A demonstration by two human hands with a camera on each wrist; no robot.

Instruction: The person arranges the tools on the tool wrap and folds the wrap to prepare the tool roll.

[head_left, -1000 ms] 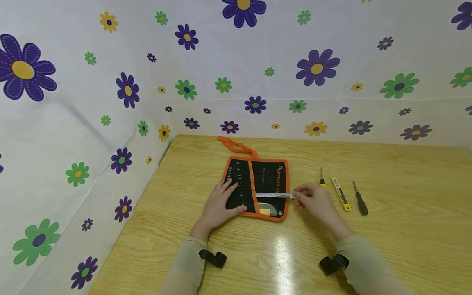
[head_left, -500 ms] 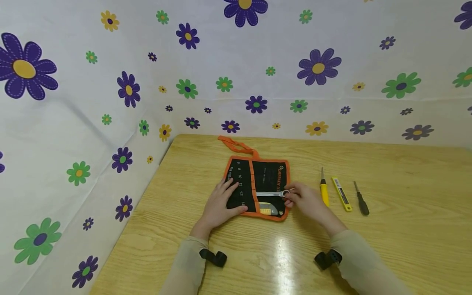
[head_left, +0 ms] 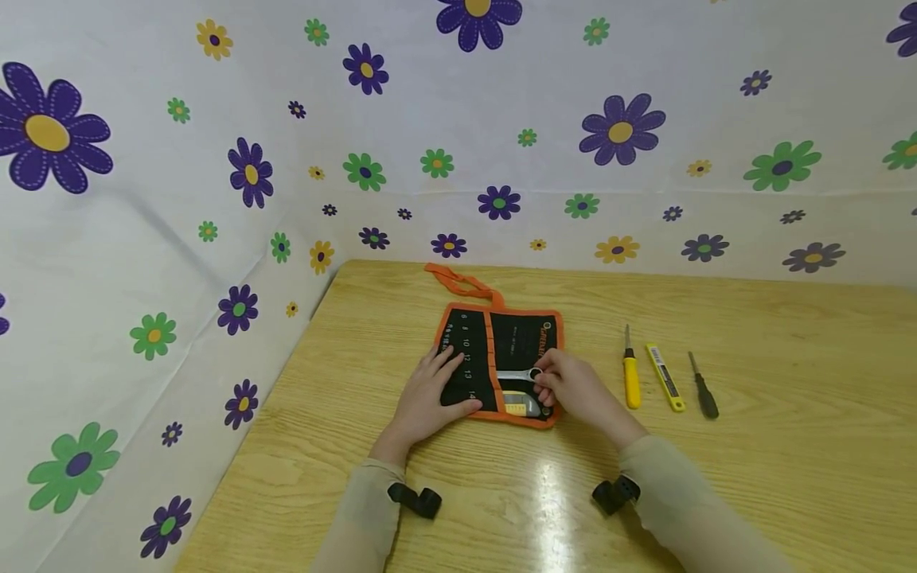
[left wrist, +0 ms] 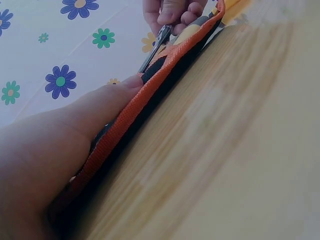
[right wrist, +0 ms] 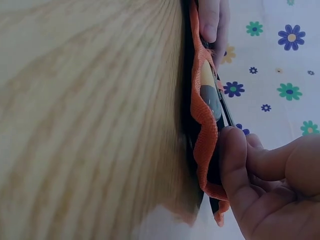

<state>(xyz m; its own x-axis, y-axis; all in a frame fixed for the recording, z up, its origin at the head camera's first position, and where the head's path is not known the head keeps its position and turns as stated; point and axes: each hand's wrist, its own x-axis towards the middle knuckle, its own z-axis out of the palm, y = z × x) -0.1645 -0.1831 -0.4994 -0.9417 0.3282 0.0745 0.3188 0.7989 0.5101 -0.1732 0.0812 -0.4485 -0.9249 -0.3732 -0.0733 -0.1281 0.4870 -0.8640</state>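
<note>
Ring-ended wrench (head_left: 514,375), eye pinched by right hand (head_left: 575,388), has slid left, deeper into the tool roll (head_left: 517,341) pocket (head_left: 478,372), so insertion looks further along; left hand (head_left: 428,391), thumb and fingers apart, rests on the roll's numbered side.

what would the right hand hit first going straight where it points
Holding the wrench, the right hand would probably meet the orange pocket edge first, though the hand's height above the pouch is unclear.
</note>
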